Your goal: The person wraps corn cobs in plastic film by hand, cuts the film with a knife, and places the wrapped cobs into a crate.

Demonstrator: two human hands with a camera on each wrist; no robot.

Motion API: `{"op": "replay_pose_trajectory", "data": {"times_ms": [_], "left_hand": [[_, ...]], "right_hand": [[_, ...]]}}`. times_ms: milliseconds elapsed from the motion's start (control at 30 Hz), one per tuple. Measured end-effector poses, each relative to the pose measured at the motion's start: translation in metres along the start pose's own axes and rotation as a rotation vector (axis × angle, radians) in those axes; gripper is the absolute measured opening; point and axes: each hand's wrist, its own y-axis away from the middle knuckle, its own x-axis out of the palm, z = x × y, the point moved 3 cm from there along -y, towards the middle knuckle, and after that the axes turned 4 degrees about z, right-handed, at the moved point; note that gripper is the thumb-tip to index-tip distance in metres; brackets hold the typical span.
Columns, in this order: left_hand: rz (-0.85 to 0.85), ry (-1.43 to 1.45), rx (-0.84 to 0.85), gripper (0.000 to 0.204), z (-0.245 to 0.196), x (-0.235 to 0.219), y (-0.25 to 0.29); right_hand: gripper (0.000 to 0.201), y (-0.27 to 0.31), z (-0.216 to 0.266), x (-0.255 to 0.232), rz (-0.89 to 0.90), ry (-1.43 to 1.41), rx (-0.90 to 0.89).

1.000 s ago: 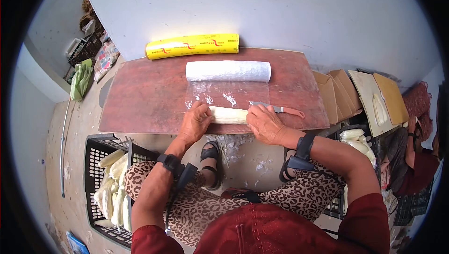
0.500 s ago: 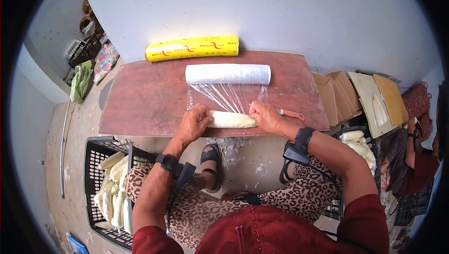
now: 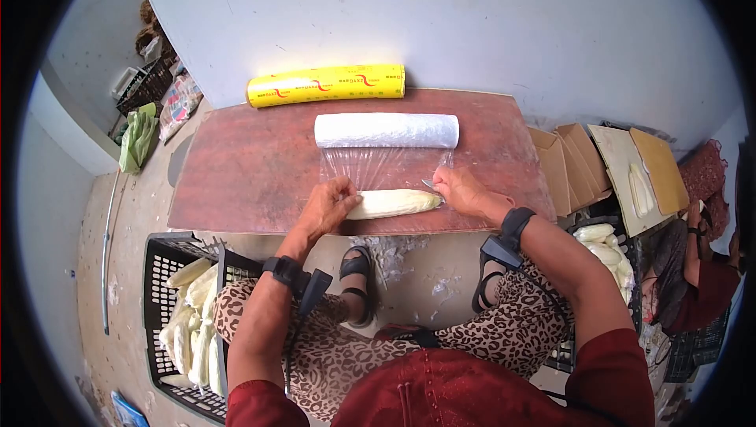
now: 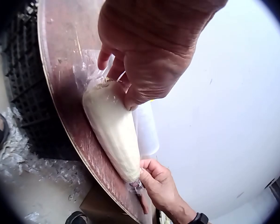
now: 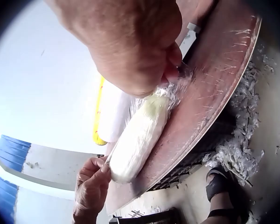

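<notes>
A pale ear of corn in its husk point(image 3: 398, 203) lies along the front of the red-brown table point(image 3: 236, 167), with clear plastic film about it. At its left end my left hand point(image 3: 329, 205) pinches the film, thumb against the ear in the left wrist view. By the other end, my right hand point(image 3: 465, 193) has its fingers curled on bunched film point(image 5: 175, 93). A knife point(image 5: 189, 42) lies on the table beneath the right hand, its blade partly covered. Film runs back from the ear to the white roll point(image 3: 386, 130).
A yellow printed roll point(image 3: 327, 86) lies at the table's back edge by the wall. Black crates of corn stand left point(image 3: 185, 258) and right point(image 3: 622, 230) of my legs. Cardboard point(image 3: 571, 163) leans at the right. Film scraps point(image 5: 238, 135) litter the floor.
Film rose in taut creases between roll and ear, and now lies lower with finer creases. My right hand has shifted right, off the ear's end; the knife tip shows again beside it.
</notes>
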Motion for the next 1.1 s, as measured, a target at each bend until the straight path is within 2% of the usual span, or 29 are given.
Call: {"op": "replay_pose_trajectory", "data": {"times_ms": [133,233,333,433,500,567,667,767,867,1033,1100], "left_hand": [[-0.006,0.010,-0.002,0.016,0.000,0.000,0.000],[-0.011,0.015,-0.004,0.016,0.002,0.000,-0.002],[-0.017,0.024,0.009,0.016,0.006,0.001,-0.004],[-0.009,0.046,-0.023,0.016,0.008,0.001,-0.005],[-0.009,0.040,-0.027,0.015,0.004,0.000,-0.004],[-0.011,0.021,-0.017,0.015,0.002,0.000,-0.005],[-0.017,0.004,0.000,0.015,0.001,0.000,-0.005],[-0.016,0.027,-0.006,0.015,0.003,0.000,-0.006],[-0.026,0.024,-0.010,0.016,0.005,-0.001,-0.006],[-0.092,-0.108,-0.021,0.019,0.004,-0.002,-0.008],[-0.116,-0.206,-0.078,0.019,0.011,-0.003,-0.011]], "right_hand": [[0.015,-0.010,-0.011,-0.018,-0.129,0.188,-0.073],[0.013,-0.010,-0.014,-0.035,-0.178,0.257,0.044],[0.010,-0.009,0.002,-0.046,-0.212,-0.008,0.013],[0.010,-0.006,0.040,-0.045,-0.373,-0.059,-0.255],[0.013,-0.002,0.069,-0.033,-0.364,-0.010,-0.483],[0.020,0.007,0.092,-0.014,-0.197,-0.013,-0.562],[0.034,0.014,0.101,0.015,-0.143,0.250,-0.630],[0.052,0.010,0.094,0.031,-0.099,0.387,-0.573],[0.061,0.007,0.092,0.032,-0.104,0.380,-0.555],[0.064,-0.004,0.083,0.037,0.006,0.362,-0.446],[0.064,-0.009,0.079,0.039,0.034,0.373,-0.402]]}}
